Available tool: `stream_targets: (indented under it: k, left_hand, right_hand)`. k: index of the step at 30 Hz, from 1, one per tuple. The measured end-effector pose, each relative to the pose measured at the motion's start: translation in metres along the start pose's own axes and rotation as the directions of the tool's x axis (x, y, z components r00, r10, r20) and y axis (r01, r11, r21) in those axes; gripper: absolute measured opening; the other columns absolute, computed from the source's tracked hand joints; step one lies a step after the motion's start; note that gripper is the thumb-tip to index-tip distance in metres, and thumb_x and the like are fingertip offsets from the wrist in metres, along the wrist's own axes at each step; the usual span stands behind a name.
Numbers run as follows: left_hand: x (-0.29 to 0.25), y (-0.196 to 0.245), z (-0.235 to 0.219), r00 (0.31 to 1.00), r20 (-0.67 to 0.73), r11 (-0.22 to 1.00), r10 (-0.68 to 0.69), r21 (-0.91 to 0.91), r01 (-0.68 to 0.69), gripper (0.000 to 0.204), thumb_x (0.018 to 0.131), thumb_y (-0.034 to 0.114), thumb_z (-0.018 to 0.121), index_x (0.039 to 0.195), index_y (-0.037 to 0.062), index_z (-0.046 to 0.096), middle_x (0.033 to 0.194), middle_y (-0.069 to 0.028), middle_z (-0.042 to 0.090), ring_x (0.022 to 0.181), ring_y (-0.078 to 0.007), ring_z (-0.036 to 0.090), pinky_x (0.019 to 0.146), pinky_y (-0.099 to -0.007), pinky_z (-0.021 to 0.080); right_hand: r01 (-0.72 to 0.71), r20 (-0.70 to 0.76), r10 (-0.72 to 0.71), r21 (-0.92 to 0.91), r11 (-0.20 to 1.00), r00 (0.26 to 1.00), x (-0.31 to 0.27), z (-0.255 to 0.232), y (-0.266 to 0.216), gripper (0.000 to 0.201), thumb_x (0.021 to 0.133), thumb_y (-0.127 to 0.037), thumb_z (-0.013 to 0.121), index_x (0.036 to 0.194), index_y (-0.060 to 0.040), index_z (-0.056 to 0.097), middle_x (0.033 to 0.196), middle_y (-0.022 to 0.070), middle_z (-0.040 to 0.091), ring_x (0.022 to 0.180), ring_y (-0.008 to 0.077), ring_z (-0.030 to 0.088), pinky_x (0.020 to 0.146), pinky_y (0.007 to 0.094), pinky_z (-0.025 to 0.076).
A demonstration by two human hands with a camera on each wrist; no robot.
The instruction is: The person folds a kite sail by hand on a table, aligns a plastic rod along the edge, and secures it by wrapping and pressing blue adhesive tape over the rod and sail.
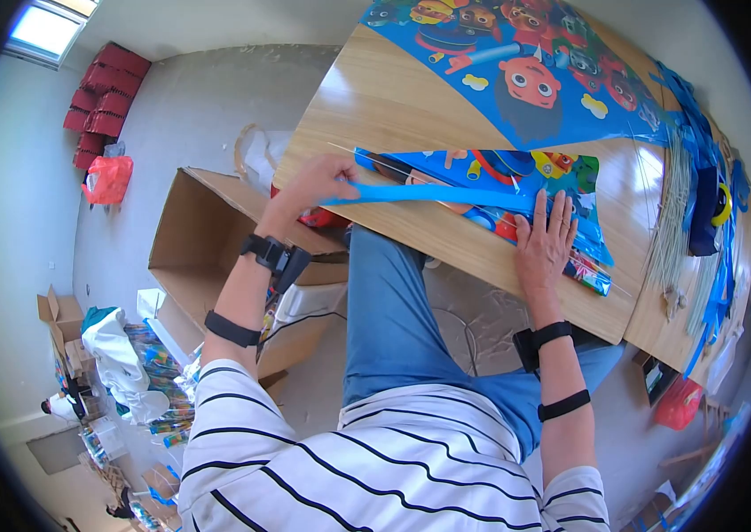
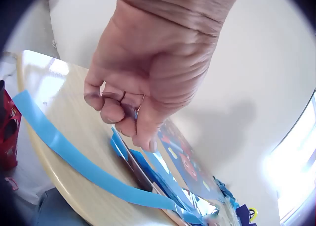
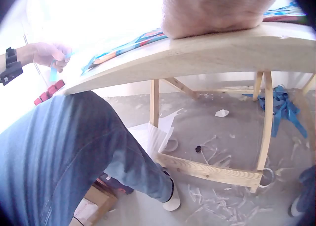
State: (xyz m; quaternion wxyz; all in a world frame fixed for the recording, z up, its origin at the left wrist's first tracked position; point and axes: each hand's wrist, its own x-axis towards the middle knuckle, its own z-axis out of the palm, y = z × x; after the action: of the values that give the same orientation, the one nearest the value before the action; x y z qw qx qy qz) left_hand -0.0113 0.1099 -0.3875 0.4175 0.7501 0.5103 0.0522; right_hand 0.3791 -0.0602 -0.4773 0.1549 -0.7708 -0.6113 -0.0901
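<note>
A long blue strip (image 1: 433, 193) (image 2: 81, 161) runs along the near side of the table. The left hand (image 1: 318, 184) (image 2: 148, 67) is over its left end, fingers curled and thumb near the index finger. In the left wrist view the strip passes beside the fingertips, its square end free; whether something thin is between them I cannot tell. The right hand (image 1: 546, 238) lies flat, fingers straight, pressing the strip's other end onto a folded, glossy cartoon-printed sheet (image 1: 584, 177). In the right wrist view only the right hand's heel (image 3: 217, 13) shows, at the table edge.
A large cartoon sheet (image 1: 526, 89) covers the table's far side. Pale thin sticks (image 1: 672, 213), blue strips and a yellow ring (image 1: 723, 204) lie at the right. An open cardboard box (image 1: 198, 239) stands left of the table. Scraps (image 3: 217, 201) litter the floor.
</note>
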Motion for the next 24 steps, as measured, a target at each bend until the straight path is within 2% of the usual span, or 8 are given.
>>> stream_targets:
  k: [2,8,11,14,17,20,23,24]
  left_hand:
    - [-0.008,0.002,0.016,0.996,-0.081,0.995,0.031,0.101,-0.023,0.024,0.077,0.009,0.083,0.095,0.0013,0.070,0.081,-0.0039,0.067,0.076,-0.0127,0.063,0.068,-0.0305,0.049]
    - [-0.008,-0.013,0.049,0.951,-0.308,0.987,-0.012,0.149,0.061,0.028,0.073,0.010,0.087,0.093,0.0028,0.070,0.078,-0.0099,0.067,0.077,-0.0213,0.066,0.071,-0.0362,0.052]
    - [-0.004,-0.012,0.045,0.968,-0.223,0.988,-0.118,0.071,0.136,0.023,0.072,0.010,0.085,0.089,0.0033,0.071,0.084,-0.0162,0.070,0.083,-0.0325,0.070,0.075,-0.0415,0.054]
    - [-0.004,-0.015,0.039,0.948,-0.263,0.926,0.178,0.371,-0.071,0.021,0.072,0.008,0.084,0.088,0.0029,0.070,0.082,-0.0149,0.068,0.082,-0.0298,0.068,0.076,-0.0381,0.054]
    - [0.010,-0.039,0.021,0.949,-0.235,0.977,0.209,0.082,-0.195,0.017,0.077,0.002,0.080,0.090,0.0036,0.069,0.090,-0.0074,0.070,0.084,-0.0161,0.067,0.077,-0.0288,0.053]
    - [0.016,-0.014,-0.012,0.999,0.042,0.945,0.034,-0.325,-0.018,0.020,0.079,0.002,0.079,0.097,0.0044,0.070,0.090,-0.0028,0.070,0.083,-0.0114,0.066,0.076,-0.0259,0.053]
    - [0.023,0.004,-0.035,0.992,0.092,0.940,-0.083,-0.323,0.109,0.023,0.081,0.002,0.078,0.103,0.0033,0.070,0.091,-0.0016,0.070,0.081,-0.0098,0.066,0.074,-0.0255,0.053]
    - [0.027,0.004,-0.038,0.996,0.067,0.946,-0.060,-0.315,0.078,0.021,0.083,0.004,0.077,0.102,0.0021,0.070,0.090,-0.0020,0.071,0.079,-0.0096,0.065,0.073,-0.0255,0.053]
  right_hand:
    - [0.002,0.000,-0.002,-0.001,1.000,1.000,0.000,0.000,0.001,0.062,0.105,-0.045,0.058,0.156,-0.0111,0.050,0.166,0.0198,0.038,0.156,0.0372,0.032,0.126,0.0561,0.025]
    - [0.014,-0.004,-0.014,0.007,1.000,1.000,0.000,-0.001,0.001,0.062,0.104,-0.046,0.060,0.155,-0.0107,0.052,0.166,0.0200,0.039,0.156,0.0376,0.033,0.126,0.0561,0.026]
    - [0.009,-0.028,-0.008,0.024,1.000,1.000,0.001,0.000,0.000,0.063,0.103,-0.046,0.061,0.154,-0.0107,0.052,0.165,0.0201,0.040,0.155,0.0378,0.033,0.125,0.0566,0.026]
    - [0.005,-0.032,-0.004,0.048,0.999,0.999,0.001,-0.001,-0.001,0.064,0.102,-0.045,0.063,0.154,-0.0110,0.052,0.164,0.0216,0.041,0.155,0.0392,0.034,0.125,0.0575,0.026]
    - [-0.001,-0.041,0.005,0.096,0.995,0.999,0.000,-0.005,-0.001,0.066,0.101,-0.044,0.065,0.156,-0.0111,0.050,0.163,0.0234,0.041,0.154,0.0410,0.035,0.125,0.0583,0.026]
    - [-0.003,-0.049,0.010,0.142,0.990,0.999,0.001,-0.004,-0.001,0.070,0.101,-0.045,0.065,0.159,-0.0115,0.046,0.163,0.0239,0.041,0.154,0.0413,0.035,0.125,0.0587,0.026]
    - [-0.016,-0.045,0.024,0.161,0.987,0.999,0.001,-0.005,-0.001,0.072,0.101,-0.045,0.065,0.161,-0.0130,0.043,0.164,0.0238,0.039,0.154,0.0413,0.033,0.125,0.0587,0.025]
    - [-0.023,-0.039,0.030,0.169,0.985,0.999,0.001,-0.006,-0.001,0.072,0.101,-0.045,0.064,0.161,-0.0135,0.042,0.164,0.0238,0.039,0.155,0.0412,0.033,0.125,0.0587,0.025]
